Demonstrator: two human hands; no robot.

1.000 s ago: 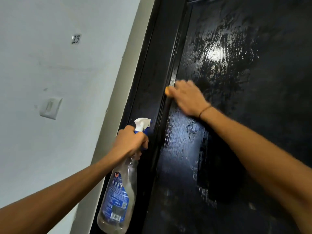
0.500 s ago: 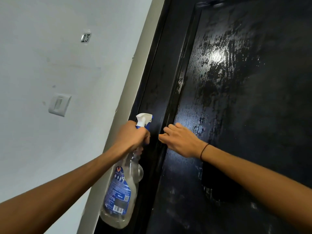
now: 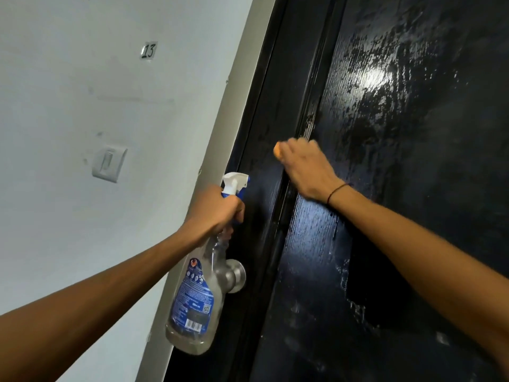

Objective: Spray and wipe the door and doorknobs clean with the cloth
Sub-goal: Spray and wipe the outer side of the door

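One orange cloth (image 3: pixel 277 151) peeks from the right hand (image 3: pixel 308 169), whose fingers curl around it and press it to the wet black door (image 3: pixel 413 161) by the panel edge, so it can wipe. Left hand (image 3: pixel 217 209) grips the spray bottle (image 3: pixel 198 293) by its neck, ready, just beside the metal doorknob (image 3: pixel 237 275). Its blue label is unreadable; a wall tag (image 3: pixel 148 51) reads 13.

Wet black door (image 3: pixel 413 188); silver doorknob (image 3: pixel 235 275); orange cloth (image 3: pixel 276 149).
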